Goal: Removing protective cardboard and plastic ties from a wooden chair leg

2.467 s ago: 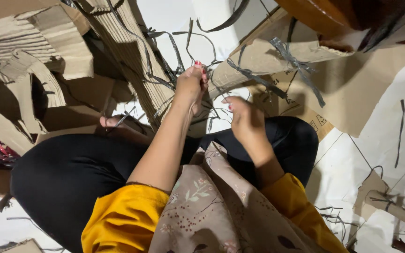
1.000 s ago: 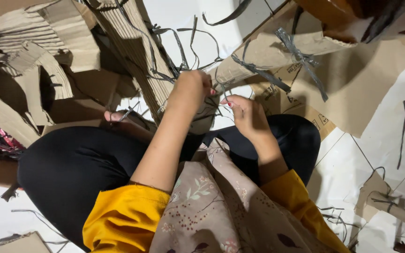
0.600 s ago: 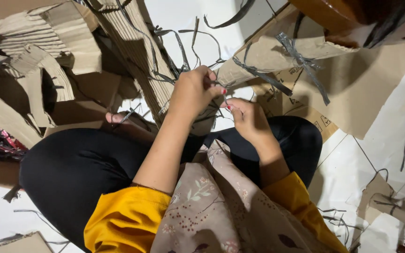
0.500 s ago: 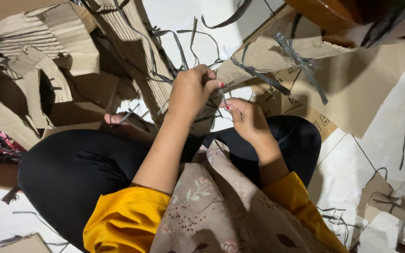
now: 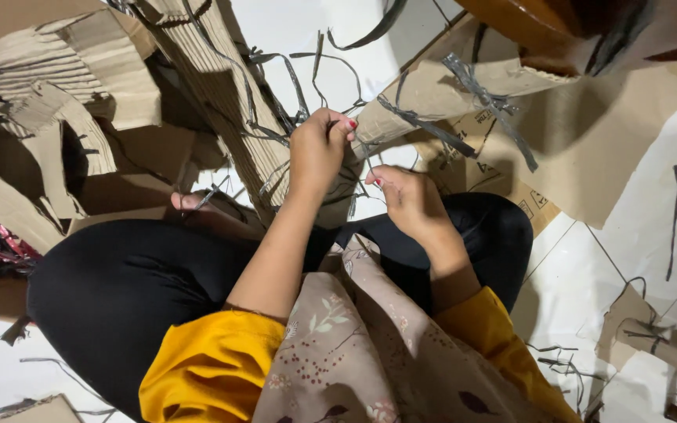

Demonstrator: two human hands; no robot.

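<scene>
Step in hand: I judge I am working a knot or twist in the dark plastic strap (image 5: 363, 149) that runs around the cardboard bundle (image 5: 221, 94) in front of my knees.
Left hand (image 5: 316, 153): fingers pinched shut on the strap, just above the bundle's near edge.
Right hand (image 5: 407, 196): close beside the left but not touching it, fingertips nipped on a thin strand of the same strap.
Strap's place: between my hands, with loose ends trailing far and right over a folded cardboard piece (image 5: 464, 86).
Next move calls for: steady tension on both ends and a firm fingertip grip.
Hard to make out: the knot itself, hidden by my fingers; the bundle's far end is cut off.
</scene>
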